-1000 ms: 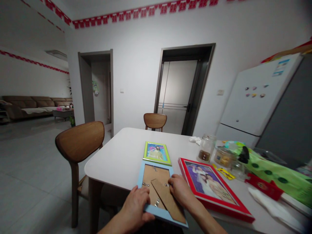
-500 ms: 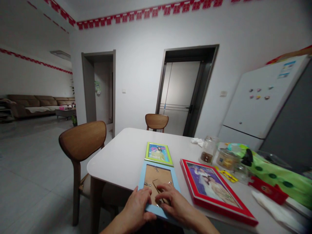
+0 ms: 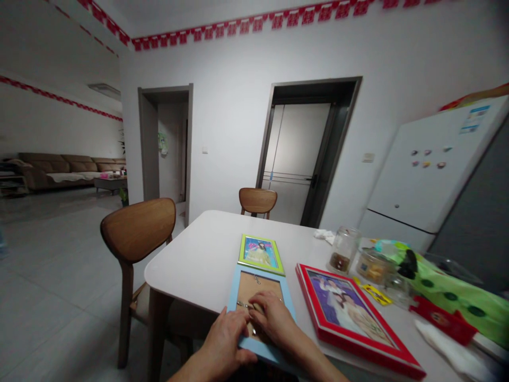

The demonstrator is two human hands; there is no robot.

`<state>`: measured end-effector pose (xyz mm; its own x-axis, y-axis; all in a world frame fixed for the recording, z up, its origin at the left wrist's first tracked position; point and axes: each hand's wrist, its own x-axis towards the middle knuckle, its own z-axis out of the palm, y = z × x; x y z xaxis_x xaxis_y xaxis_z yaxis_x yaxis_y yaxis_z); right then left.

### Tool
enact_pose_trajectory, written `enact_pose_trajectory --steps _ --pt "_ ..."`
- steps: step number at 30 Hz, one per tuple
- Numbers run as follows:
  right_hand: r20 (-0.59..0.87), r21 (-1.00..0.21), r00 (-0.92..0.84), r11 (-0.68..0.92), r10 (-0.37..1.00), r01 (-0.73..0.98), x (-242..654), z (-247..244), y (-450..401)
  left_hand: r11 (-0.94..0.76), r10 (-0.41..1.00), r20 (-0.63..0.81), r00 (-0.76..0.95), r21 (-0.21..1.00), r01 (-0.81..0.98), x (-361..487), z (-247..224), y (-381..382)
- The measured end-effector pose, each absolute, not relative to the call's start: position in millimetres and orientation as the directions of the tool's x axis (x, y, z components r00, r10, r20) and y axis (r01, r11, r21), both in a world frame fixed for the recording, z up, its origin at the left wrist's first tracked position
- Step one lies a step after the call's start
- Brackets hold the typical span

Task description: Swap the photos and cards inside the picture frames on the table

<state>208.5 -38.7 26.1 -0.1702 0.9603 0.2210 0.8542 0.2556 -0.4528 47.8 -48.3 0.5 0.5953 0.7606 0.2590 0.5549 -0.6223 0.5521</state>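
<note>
A light-blue photo frame (image 3: 234,286) lies face down at the table's near edge, its brown backing board (image 3: 247,285) facing up. Small metal clips (image 3: 257,279) sit around the backing. My left hand (image 3: 226,339) grips the frame's lower left corner, thumb at the near edge and fingers over the side. Fingers curled together, my right hand (image 3: 274,318) rests on the backing close to the left clip (image 3: 242,304); what its fingertips pinch, if anything, is hidden. A green photo frame (image 3: 260,254) lies face up against the blue frame's far end.
On the right lies a large red photo frame (image 3: 353,313). Beyond it stand a glass jar (image 3: 342,249), a round container (image 3: 374,263) and a green bag (image 3: 453,289). Wooden chairs stand at the left (image 3: 139,231) and far side (image 3: 257,200) of the white table (image 3: 199,254).
My right hand has moved from the lower part of the backing up towards the left clip. My left hand keeps its grip on the frame's corner. The view has shifted slightly.
</note>
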Motion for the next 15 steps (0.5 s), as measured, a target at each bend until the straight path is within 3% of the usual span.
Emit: enact_pose_trajectory --steps 10,15 --pt "0.377 -0.319 -0.077 0.208 0.923 0.925 185.2 7.3 -14.3 -0.595 0.787 0.249 0.565 0.552 0.585 48.2 -0.6 -48.0" --pt "0.357 -0.299 -0.002 0.116 0.934 0.947 183.5 8.6 -13.8 -0.58 0.793 0.199 0.575 0.535 0.615 50.0 -0.8 -47.1"
